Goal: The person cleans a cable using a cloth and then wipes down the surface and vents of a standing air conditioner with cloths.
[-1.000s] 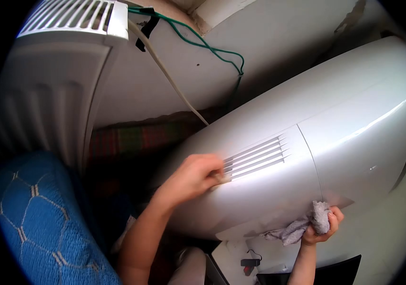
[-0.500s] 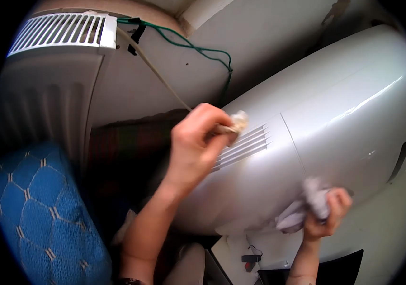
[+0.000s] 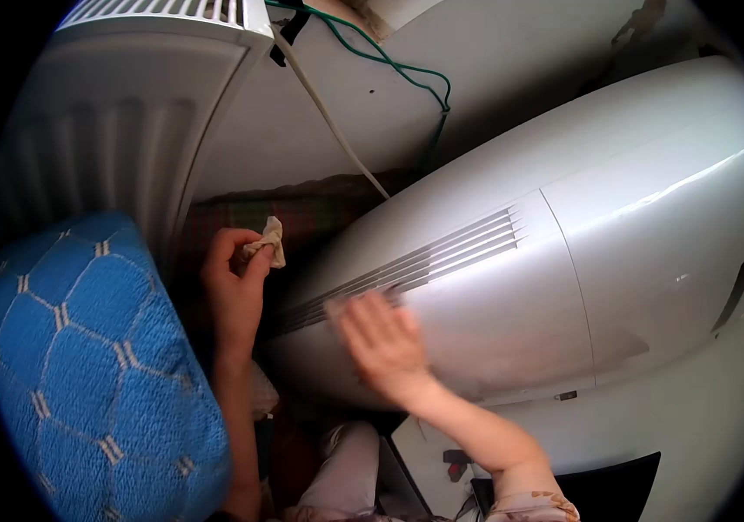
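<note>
My left hand [image 3: 237, 265] pinches a small crumpled cream-coloured wad of cloth or tissue [image 3: 273, 243] between thumb and fingers, held in the air left of a large silver casing [image 3: 511, 322]. My right hand [image 3: 382, 346] lies over the casing's row of vent slots [image 3: 442, 257], fingers stretched and pressed down. Blurred edges of a greyish cloth [image 3: 335, 304] show at its fingertips; the rest is hidden beneath the hand. The casing has a curved glossy surface, a thin seam and a dark slot at the right.
A blue patterned padded surface [image 3: 102, 365] is close on the left, before a white radiator [image 3: 120, 130]. A pale cable [image 3: 328, 117] and green wires [image 3: 402, 68] run along the wall behind the casing. A dark panel [image 3: 603, 487] is at the bottom right.
My left hand has moved away from the vents to the left with its wad. My right hand has swung left from the lower casing onto the vents. The view has shifted slightly.
</note>
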Demonstrator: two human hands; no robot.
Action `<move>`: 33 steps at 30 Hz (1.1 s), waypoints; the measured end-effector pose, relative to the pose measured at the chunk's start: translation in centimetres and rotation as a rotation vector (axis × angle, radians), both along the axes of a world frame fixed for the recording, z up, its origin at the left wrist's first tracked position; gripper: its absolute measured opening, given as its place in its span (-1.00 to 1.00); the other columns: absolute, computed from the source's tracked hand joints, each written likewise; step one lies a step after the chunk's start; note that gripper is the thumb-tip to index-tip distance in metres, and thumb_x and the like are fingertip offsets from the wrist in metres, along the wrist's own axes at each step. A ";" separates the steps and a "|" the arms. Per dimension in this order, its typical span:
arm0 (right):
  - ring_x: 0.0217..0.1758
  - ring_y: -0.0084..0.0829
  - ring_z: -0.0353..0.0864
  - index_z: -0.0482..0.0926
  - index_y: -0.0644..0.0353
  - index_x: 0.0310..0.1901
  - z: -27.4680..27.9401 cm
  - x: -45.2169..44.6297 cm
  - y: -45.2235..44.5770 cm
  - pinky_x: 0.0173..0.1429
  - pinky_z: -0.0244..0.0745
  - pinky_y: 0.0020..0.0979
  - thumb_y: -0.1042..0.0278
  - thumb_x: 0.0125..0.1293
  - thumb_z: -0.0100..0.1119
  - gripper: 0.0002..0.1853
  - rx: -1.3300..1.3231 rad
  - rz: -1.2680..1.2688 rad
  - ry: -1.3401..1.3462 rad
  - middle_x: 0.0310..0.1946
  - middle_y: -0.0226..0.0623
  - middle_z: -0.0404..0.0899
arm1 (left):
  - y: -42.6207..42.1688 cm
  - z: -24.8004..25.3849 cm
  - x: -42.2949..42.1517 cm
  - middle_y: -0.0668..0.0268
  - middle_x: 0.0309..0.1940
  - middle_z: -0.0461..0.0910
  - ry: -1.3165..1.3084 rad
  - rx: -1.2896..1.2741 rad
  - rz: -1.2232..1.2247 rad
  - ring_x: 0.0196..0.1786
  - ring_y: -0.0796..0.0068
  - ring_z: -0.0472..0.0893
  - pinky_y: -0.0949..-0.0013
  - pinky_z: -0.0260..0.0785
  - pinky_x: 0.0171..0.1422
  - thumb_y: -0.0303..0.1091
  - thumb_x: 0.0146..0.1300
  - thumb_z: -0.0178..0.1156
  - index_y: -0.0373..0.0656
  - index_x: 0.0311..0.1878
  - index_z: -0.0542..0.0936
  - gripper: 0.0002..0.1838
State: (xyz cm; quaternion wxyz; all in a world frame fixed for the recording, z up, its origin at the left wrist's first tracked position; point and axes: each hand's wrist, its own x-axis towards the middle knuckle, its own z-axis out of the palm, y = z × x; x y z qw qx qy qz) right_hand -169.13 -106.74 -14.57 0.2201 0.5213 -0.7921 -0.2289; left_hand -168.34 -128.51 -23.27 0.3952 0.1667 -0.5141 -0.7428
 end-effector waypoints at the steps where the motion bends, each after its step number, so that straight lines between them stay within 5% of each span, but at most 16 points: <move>1: 0.42 -0.28 0.38 0.61 0.12 0.10 -1.9 0.3 0.9 0.42 0.12 -0.20 0.29 0.20 0.11 -0.59 0.049 0.042 -0.038 0.24 -0.25 0.50 | 0.0 -0.1 0.1 0.40 -0.35 0.54 0.001 0.007 -0.021 -0.31 0.64 0.50 0.51 0.37 -0.21 -0.53 0.25 0.27 -0.21 -0.19 0.54 -0.89; 5: 0.32 -0.25 0.45 0.63 0.11 0.03 -2.6 0.2 2.5 0.31 0.25 -0.22 0.33 0.15 0.14 -0.63 0.068 0.149 -0.152 0.16 -0.27 0.52 | 0.2 -1.3 -0.3 0.38 -0.35 0.55 0.003 -0.018 -0.047 -0.31 0.63 0.51 0.50 0.37 -0.20 -0.51 0.24 0.29 -0.21 -0.19 0.55 -0.87; 9: 0.12 -0.20 0.57 0.67 0.08 -0.07 10.0 1.0 2.7 0.10 0.38 -0.18 0.35 0.08 0.24 -0.67 -0.065 0.154 0.014 0.03 -0.29 0.58 | 0.3 -1.7 -0.2 0.37 -0.34 0.56 -0.024 -0.025 -0.051 -0.30 0.61 0.51 0.49 0.37 -0.19 -0.50 0.23 0.30 -0.22 -0.18 0.56 -0.86; 11: 0.10 -0.18 0.57 0.69 0.09 -0.06 17.0 1.1 3.6 0.10 0.41 -0.13 0.39 0.13 0.27 -0.70 -0.101 0.195 0.315 0.01 -0.24 0.60 | 0.4 -1.4 0.0 0.38 -0.34 0.56 -0.019 -0.013 -0.081 -0.30 0.60 0.52 0.49 0.37 -0.18 -0.50 0.22 0.30 -0.21 -0.18 0.56 -0.86; 14: 0.30 -0.09 0.47 0.65 0.21 0.13 27.3 1.4 5.6 0.37 0.41 -0.04 0.35 0.33 0.19 -0.64 -0.272 0.246 0.566 0.20 -0.09 0.51 | 0.7 -1.7 -0.4 0.37 -0.33 0.57 0.015 -0.021 -0.087 -0.28 0.61 0.52 0.49 0.38 -0.17 -0.51 0.22 0.30 -0.22 -0.18 0.57 -0.86; 16: 0.29 -0.12 0.47 0.59 0.24 0.22 33.4 1.7 7.2 0.37 0.42 -0.14 0.28 0.35 0.23 -0.57 -0.274 0.228 0.702 0.27 -0.05 0.45 | 1.1 -1.6 -0.4 0.37 -0.33 0.57 0.023 -0.034 -0.091 -0.28 0.63 0.52 0.50 0.39 -0.15 -0.52 0.21 0.31 -0.23 -0.18 0.57 -0.86; 19: 0.28 -0.23 0.50 0.63 0.19 0.18 36.1 1.7 7.4 0.39 0.49 -0.24 0.44 0.25 0.30 -0.57 -0.477 0.227 0.791 0.21 -0.20 0.54 | 1.3 -0.7 0.0 0.39 -0.35 0.57 -0.002 -0.016 -0.118 -0.30 0.64 0.52 0.50 0.39 -0.18 -0.53 0.21 0.31 -0.23 -0.19 0.57 -0.86; 23: 0.37 -0.11 0.46 0.60 0.22 0.21 29.5 1.1 6.2 0.42 0.41 -0.11 0.25 0.36 0.19 -0.57 -0.321 0.208 0.773 0.29 -0.11 0.48 | 1.8 -0.8 -0.3 0.40 -0.37 0.57 0.055 0.004 -0.145 -0.33 0.66 0.52 0.52 0.39 -0.22 -0.54 0.22 0.31 -0.24 -0.19 0.57 -0.87; 25: 0.52 0.09 0.22 0.44 0.26 0.34 21.9 0.9 5.4 0.52 0.18 0.12 0.08 0.33 0.21 -0.38 -0.322 0.148 0.558 0.41 0.08 0.28 | 1.9 -1.0 -0.3 0.40 -0.37 0.57 0.038 -0.038 -0.121 -0.34 0.67 0.52 0.54 0.38 -0.24 -0.55 0.22 0.30 -0.24 -0.20 0.57 -0.87; 26: 0.52 0.15 0.19 0.45 0.31 0.33 17.9 1.8 4.4 0.53 0.12 0.15 0.19 0.30 0.18 -0.40 -0.282 0.051 0.521 0.44 0.13 0.22 | 1.8 -0.7 -0.1 0.41 -0.37 0.57 0.055 -0.015 -0.131 -0.34 0.67 0.53 0.55 0.38 -0.25 -0.55 0.22 0.30 -0.24 -0.20 0.57 -0.87; 27: 0.53 0.19 0.16 0.42 0.31 0.34 14.2 1.8 3.6 0.54 0.07 0.18 0.07 0.23 0.27 -0.29 -0.333 0.117 0.382 0.41 0.13 0.28 | 1.8 -0.3 0.1 0.41 -0.38 0.57 0.072 0.009 -0.138 -0.35 0.68 0.53 0.56 0.38 -0.26 -0.56 0.22 0.31 -0.24 -0.20 0.57 -0.87; 29: 0.52 0.15 0.20 0.46 0.29 0.30 7.9 2.7 2.7 0.53 0.06 0.19 0.04 0.07 0.39 -0.22 -0.235 -0.069 0.237 0.38 0.08 0.34 | 1.7 -0.2 0.2 0.42 -0.39 0.57 0.075 0.028 -0.152 -0.36 0.69 0.53 0.55 0.38 -0.27 -0.56 0.21 0.31 -0.24 -0.20 0.57 -0.87; 33: 0.49 -0.21 0.32 0.59 0.26 0.13 -3.7 1.4 1.5 0.55 0.09 0.06 0.28 0.15 0.19 -0.52 0.033 0.056 0.060 0.30 -0.14 0.48 | 2.2 -0.6 0.1 0.42 -0.39 0.58 0.083 -0.005 -0.128 -0.36 0.71 0.51 0.55 0.37 -0.27 -0.55 0.21 0.32 -0.24 -0.20 0.58 -0.87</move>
